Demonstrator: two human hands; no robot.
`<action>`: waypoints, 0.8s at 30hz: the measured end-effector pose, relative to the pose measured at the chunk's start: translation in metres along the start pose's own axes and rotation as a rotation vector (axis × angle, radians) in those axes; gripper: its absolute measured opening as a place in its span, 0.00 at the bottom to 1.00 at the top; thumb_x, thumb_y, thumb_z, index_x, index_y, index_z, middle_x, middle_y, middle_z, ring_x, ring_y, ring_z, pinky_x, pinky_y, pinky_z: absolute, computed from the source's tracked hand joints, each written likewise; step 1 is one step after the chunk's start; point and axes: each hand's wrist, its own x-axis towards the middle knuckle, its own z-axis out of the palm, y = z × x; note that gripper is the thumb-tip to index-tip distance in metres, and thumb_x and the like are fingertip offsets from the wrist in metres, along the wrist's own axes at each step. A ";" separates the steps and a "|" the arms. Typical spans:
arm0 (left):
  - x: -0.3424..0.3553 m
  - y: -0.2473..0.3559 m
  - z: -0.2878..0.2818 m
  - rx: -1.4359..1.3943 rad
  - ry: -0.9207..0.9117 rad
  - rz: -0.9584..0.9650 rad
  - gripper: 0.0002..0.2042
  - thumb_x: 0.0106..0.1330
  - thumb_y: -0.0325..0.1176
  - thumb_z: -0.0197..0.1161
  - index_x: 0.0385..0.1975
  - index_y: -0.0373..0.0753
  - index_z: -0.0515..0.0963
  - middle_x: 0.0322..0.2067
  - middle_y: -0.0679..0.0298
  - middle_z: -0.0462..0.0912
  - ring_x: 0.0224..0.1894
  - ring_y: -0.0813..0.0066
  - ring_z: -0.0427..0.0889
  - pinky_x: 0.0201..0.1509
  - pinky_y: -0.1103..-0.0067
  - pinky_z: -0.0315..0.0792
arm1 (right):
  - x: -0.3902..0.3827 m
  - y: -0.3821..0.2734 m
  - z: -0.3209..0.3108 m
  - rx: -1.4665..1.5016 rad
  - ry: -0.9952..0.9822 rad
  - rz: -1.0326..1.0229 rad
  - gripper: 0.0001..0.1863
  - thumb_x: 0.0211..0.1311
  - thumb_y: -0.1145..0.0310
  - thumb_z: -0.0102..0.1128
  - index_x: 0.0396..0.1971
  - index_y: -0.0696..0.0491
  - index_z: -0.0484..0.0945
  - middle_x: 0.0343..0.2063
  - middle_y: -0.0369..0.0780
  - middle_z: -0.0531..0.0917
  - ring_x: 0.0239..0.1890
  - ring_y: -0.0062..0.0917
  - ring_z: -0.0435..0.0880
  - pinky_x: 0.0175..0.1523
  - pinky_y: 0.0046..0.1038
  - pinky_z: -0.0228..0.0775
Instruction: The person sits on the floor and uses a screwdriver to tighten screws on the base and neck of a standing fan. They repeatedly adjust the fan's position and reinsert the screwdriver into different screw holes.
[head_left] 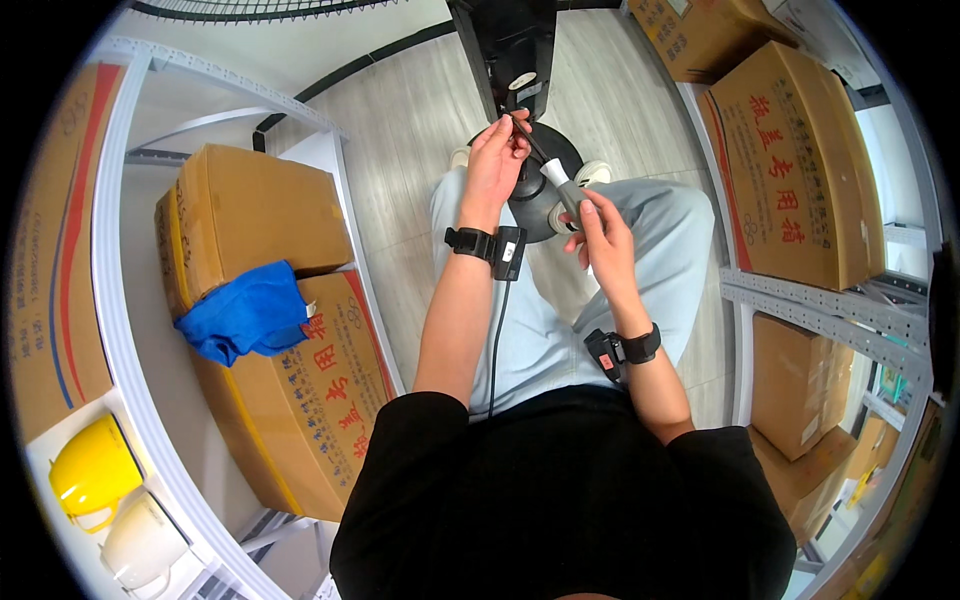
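Observation:
My left hand [500,155] has its fingers pinched at the far end of the dark shaft of a screwdriver [562,178], right in front of a black upright stand [505,50]; anything small in the fingertips is hidden. My right hand [600,230] grips the grey handle, which has a white collar. The tool slants down toward the lower right, over the stand's round black base [530,225]. Both wrists wear black straps with small devices, and a cable hangs from the left one.
Metal shelves flank me, holding cardboard boxes [255,215] [780,160], a blue cloth [240,310], and yellow [92,470] and white [140,540] mugs at lower left. My legs and shoes surround the base on the grey floor [390,180]. A wire grille [255,12] is at the top.

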 end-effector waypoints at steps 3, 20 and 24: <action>-0.003 0.004 0.001 0.043 -0.024 -0.031 0.16 0.71 0.35 0.52 0.48 0.28 0.73 0.33 0.63 0.78 0.30 0.82 0.71 0.33 0.85 0.65 | 0.001 -0.007 0.006 -0.012 -0.005 0.011 0.21 0.71 0.58 0.48 0.53 0.58 0.70 0.32 0.40 0.84 0.18 0.13 0.78 0.15 0.15 0.60; -0.015 0.003 0.004 0.008 -0.112 -0.092 0.11 0.68 0.31 0.56 0.44 0.32 0.76 0.34 0.65 0.80 0.29 0.84 0.70 0.35 0.85 0.65 | 0.015 -0.024 0.011 0.444 -0.204 0.313 0.22 0.72 0.56 0.44 0.50 0.60 0.70 0.31 0.42 0.83 0.20 0.13 0.73 0.19 0.14 0.59; -0.011 -0.003 0.001 0.046 -0.042 -0.086 0.09 0.67 0.32 0.58 0.40 0.33 0.78 0.29 0.66 0.79 0.26 0.86 0.70 0.33 0.86 0.65 | 0.015 -0.009 0.012 -0.112 -0.026 0.015 0.23 0.63 0.61 0.59 0.53 0.59 0.70 0.29 0.38 0.80 0.23 0.14 0.76 0.23 0.14 0.62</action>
